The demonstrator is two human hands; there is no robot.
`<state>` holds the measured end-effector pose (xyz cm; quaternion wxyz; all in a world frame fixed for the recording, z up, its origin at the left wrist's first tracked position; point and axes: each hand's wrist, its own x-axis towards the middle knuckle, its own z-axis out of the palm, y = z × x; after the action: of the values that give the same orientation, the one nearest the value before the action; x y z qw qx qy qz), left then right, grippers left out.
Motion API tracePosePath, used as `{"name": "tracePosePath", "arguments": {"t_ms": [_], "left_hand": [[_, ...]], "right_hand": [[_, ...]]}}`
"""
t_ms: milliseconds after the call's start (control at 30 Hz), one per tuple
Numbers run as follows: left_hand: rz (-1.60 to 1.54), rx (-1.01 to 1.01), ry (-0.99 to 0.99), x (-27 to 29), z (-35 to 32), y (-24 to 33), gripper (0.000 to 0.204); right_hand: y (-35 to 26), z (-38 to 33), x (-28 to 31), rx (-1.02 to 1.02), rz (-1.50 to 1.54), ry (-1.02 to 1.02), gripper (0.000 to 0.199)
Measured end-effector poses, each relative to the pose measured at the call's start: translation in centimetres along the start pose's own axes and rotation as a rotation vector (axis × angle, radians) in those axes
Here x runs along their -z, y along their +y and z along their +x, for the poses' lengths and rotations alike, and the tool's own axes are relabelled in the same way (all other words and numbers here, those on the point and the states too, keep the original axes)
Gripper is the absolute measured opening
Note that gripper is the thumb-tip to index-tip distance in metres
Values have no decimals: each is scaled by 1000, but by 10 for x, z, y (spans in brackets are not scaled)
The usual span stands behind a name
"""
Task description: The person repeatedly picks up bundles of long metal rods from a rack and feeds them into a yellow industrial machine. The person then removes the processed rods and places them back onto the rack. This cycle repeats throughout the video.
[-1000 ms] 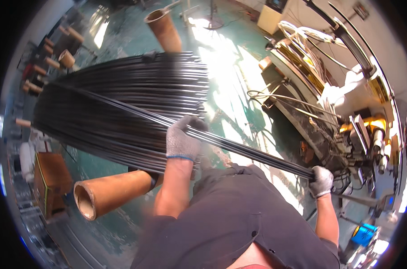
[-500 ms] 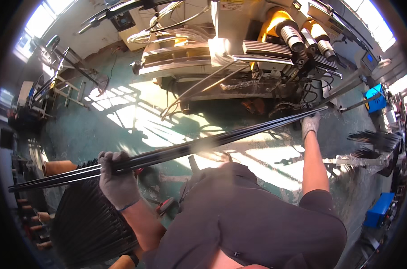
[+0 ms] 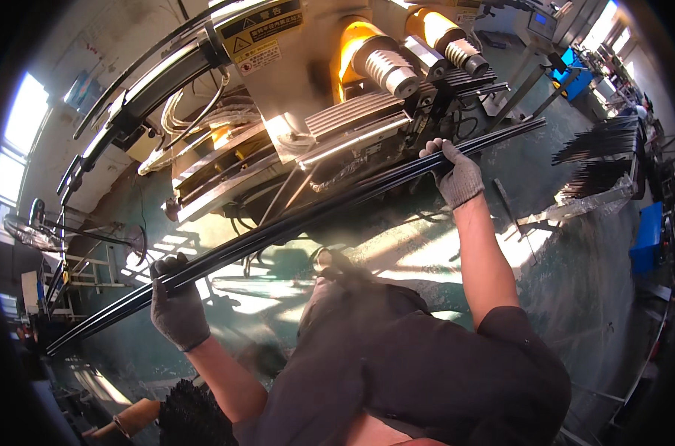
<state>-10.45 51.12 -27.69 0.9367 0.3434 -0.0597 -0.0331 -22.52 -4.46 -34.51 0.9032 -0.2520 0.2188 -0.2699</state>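
I hold a small bundle of long thin black rods (image 3: 293, 223) level across my body. My left hand (image 3: 175, 303), in a grey work glove, grips the bundle near its left end. My right hand (image 3: 452, 171), also gloved, grips it toward the right end, right in front of a large machine (image 3: 307, 97) with yellow rollers and ribbed metal cylinders. The rods' right tips reach past my right hand beside the machine's slotted guide. The left tips stick out past my left hand toward the dark edge of the view.
A green floor (image 3: 575, 253) lies below with sunlit patches. Stacks of black rods (image 3: 598, 149) rest on racks at the right. A blue box (image 3: 646, 238) stands at far right. A cardboard tube (image 3: 133, 416) and more rod ends sit at lower left.
I have turned away from the big rod pile on the floor toward the machine. The bundle in both hands has come up close to the machine's rollers.
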Motion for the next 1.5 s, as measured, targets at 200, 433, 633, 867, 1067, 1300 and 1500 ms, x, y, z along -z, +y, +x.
{"name": "tracePosePath", "arguments": {"t_ms": [200,433,633,867,1067,1300,1500], "left_hand": [[1077,-354,23,40,82,-47,12],[1406,-253,-133,67,132,-117,27],[836,137,-8,27,153,-172,46],[211,339,187,-30,174,-240,46],[2,471,63,-56,167,-266,44],[-330,285,245,63,196,-176,31],[1292,-341,18,103,210,-181,33]], "right_hand": [[-35,98,6,96,-124,-32,10],[-40,171,10,194,-208,133,29],[-22,200,-2,208,-61,219,35],[-10,248,5,61,81,-7,34],[-7,271,0,394,-220,312,35],[-11,277,2,551,-373,479,37],[0,271,9,475,-393,402,39]]}}
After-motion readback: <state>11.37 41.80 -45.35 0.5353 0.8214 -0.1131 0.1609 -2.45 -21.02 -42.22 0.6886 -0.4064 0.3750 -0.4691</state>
